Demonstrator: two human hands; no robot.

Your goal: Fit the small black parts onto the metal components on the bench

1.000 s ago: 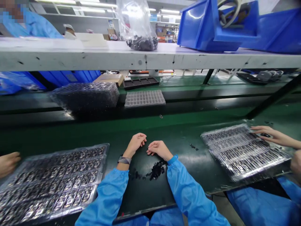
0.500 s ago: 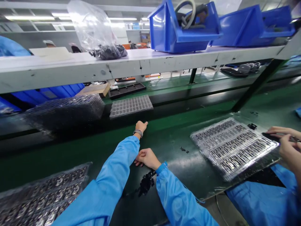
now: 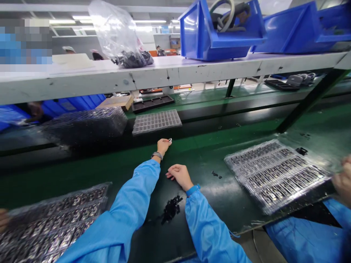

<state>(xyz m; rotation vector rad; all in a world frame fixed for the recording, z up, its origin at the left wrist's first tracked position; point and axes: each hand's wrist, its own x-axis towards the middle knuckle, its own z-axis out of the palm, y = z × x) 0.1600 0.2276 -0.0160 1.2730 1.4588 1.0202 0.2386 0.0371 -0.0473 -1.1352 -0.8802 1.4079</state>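
In my head camera's view, I face a long dark green table [image 3: 219, 204], with both my arms in blue sleeves reaching up from the bottom edge. At the centre of the frame, my left hand [image 3: 163, 146], with a grey wristband [image 3: 157, 156] behind it, pinches a small shiny part [image 3: 170, 140] between thumb and fingers. Just below and to the right, my right hand [image 3: 179, 174] is bent over the table, its fingers curled close together; I cannot tell whether they grip anything. Below the hands, in the lower middle, lies a loose pile of black pieces [image 3: 171, 209]. A few black bits [image 3: 216, 174] sit right of centre. Clear trays filled with small metallic parts lie at each side: the left tray [image 3: 63, 219] in the lower left, the right tray [image 3: 276, 173] at centre right. A co-worker's blurred hand [image 3: 342, 179] shows at the right edge. Above my left hand is a pale compartment tray [image 3: 157, 122]. Across the top, a white shelf [image 3: 170, 71] carries a plastic bag [image 3: 117, 33] and a blue bin [image 3: 197, 33].
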